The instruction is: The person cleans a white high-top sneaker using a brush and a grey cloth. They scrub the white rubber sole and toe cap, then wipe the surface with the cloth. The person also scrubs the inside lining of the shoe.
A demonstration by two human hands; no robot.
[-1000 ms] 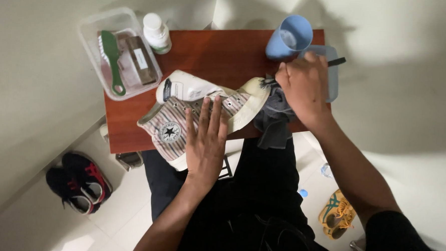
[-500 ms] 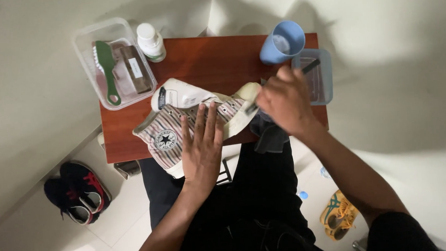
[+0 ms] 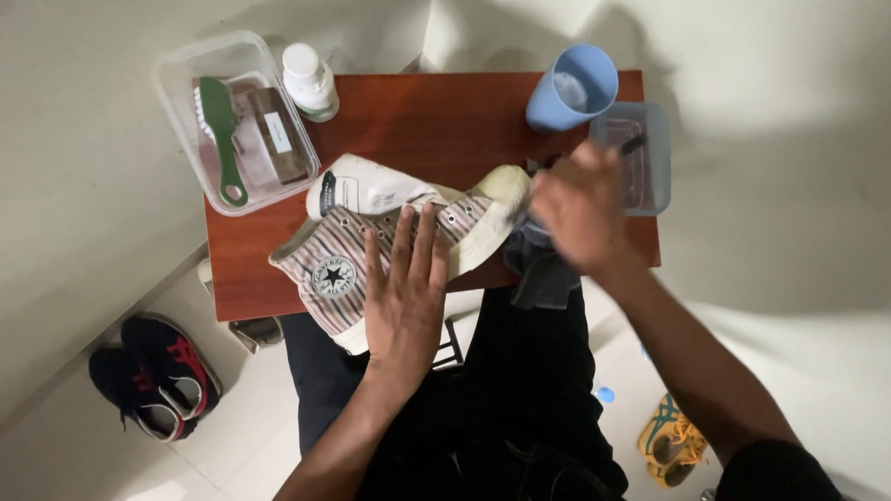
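Observation:
A striped high-top sneaker lies on its side at the front of a small red-brown table. My left hand rests flat on it, fingers spread, pinning it down. At the shoe's white toe cap, my right hand is closed around a thin dark-handled brush whose handle sticks out behind the fingers. A dark grey cloth hangs under that hand over the table's front edge.
A clear box at the table's back left holds a green brush and a brown block. A white bottle, a blue cup and a small clear tub stand behind. Dark sneakers lie on the floor.
My right hand has slid left and down along the shoe's toe cap with the brush. The left hand stays flat on the sneaker. The view has shifted slightly.

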